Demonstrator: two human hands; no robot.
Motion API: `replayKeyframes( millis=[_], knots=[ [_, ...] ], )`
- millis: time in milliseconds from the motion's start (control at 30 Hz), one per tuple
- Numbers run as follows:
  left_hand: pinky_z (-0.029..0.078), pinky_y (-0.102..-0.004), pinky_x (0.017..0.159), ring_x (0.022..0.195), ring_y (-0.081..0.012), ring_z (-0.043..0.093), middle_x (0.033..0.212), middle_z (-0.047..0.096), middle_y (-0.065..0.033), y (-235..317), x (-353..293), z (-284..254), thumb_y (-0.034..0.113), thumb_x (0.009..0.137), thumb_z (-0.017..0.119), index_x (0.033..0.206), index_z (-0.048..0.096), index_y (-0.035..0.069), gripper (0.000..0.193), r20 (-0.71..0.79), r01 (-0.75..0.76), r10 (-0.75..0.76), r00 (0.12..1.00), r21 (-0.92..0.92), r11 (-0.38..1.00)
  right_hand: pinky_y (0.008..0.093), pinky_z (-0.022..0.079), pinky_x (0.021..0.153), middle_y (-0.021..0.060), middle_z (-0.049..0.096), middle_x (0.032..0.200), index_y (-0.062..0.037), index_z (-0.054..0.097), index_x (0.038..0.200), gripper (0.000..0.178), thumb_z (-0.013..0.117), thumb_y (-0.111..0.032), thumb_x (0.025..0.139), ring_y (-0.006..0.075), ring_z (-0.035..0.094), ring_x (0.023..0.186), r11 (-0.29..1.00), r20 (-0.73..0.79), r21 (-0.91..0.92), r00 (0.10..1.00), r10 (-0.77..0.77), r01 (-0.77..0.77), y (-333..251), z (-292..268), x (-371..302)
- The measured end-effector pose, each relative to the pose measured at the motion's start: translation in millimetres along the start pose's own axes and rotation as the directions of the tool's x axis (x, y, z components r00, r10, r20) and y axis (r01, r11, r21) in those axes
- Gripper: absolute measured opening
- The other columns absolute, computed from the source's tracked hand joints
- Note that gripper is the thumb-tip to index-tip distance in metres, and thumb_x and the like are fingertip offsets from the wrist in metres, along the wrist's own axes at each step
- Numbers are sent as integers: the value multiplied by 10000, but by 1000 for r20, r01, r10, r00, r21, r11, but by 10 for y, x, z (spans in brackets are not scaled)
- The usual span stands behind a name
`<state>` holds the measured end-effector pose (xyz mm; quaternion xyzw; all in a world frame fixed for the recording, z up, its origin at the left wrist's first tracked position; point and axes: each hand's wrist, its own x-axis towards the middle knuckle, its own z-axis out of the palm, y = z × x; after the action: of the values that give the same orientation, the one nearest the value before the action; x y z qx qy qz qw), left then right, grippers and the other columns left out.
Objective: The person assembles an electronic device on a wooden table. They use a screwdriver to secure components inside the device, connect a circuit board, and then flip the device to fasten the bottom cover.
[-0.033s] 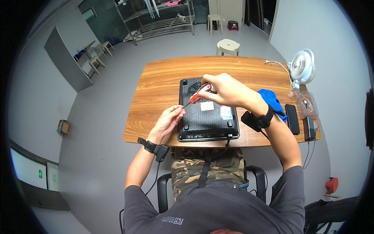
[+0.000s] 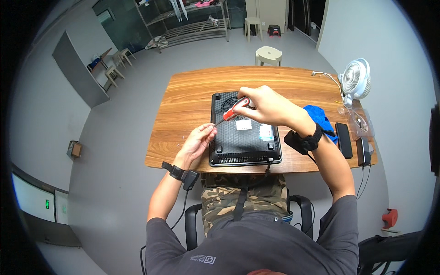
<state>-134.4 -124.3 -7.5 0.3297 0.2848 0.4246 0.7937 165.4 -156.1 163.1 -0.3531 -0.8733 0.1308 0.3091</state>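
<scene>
The right hand point(image 2: 263, 106) pinches a red-handled screwdriver point(image 2: 233, 112) over the black appliance point(image 2: 243, 133), tip angled down toward its left edge. The left hand point(image 2: 198, 142), fingers loosely curled, touches that edge. The appliance lies underside-up on the wooden counter point(image 2: 188, 98); a blue cloth point(image 2: 321, 118) lies just right of it.

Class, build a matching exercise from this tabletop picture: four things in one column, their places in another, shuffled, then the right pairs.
Things:
1. screwdriver
2. blue cloth
3. white fan
4. black appliance

Places:
A. far right corner of the table
B. in the right hand
C. base up, before the person
D. right of the appliance, behind the forearm

Pairs: 1-B, 2-D, 3-A, 4-C
</scene>
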Motion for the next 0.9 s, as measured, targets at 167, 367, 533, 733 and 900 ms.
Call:
replayKeyframes(
  millis=[167,367,533,733,900],
  knots=[
    [609,-232,815,919,-158,707,1037,699,-109,4,-14,-21,54,1000,634,1181,602,-11,195,28,-48,49,998,-56,997,400,531,660,229,692,785,28,647,1024,382,697,-343,948,349,697,717,995,7,17,996,93,-93,-46,-45,41],
    [614,-254,812,969,-188,719,1041,720,-125,32,-57,132,81,982,670,1126,646,11,161,79,-40,35,996,68,997,391,520,635,219,692,775,17,655,1000,380,719,-350,929,338,696,702,997,-12,-5,997,79,-79,-68,-126,9],
    [411,-377,1124,1342,-206,523,1424,594,-108,175,-6,534,216,995,663,1416,561,25,473,337,-287,82,938,620,731,382,513,593,193,681,733,16,647,993,345,731,-309,914,340,675,642,990,58,-118,995,86,-79,-221,-442,-169],
    [469,-429,1079,1288,-352,574,1410,584,-171,-41,64,912,209,888,753,1285,680,76,425,567,-566,76,820,824,-36,410,523,608,192,671,706,7,651,937,338,729,-320,913,366,671,636,966,171,-205,966,195,-158,-346,-895,-644],
    [371,-522,1156,1449,-398,382,1580,404,-159,-469,370,1343,314,890,749,1372,636,166,516,692,-710,-194,695,620,-333,371,517,577,144,689,694,-31,668,962,222,728,-234,896,315,686,623,926,256,-310,919,301,-216,-298,-974,-1049]
  ],
)
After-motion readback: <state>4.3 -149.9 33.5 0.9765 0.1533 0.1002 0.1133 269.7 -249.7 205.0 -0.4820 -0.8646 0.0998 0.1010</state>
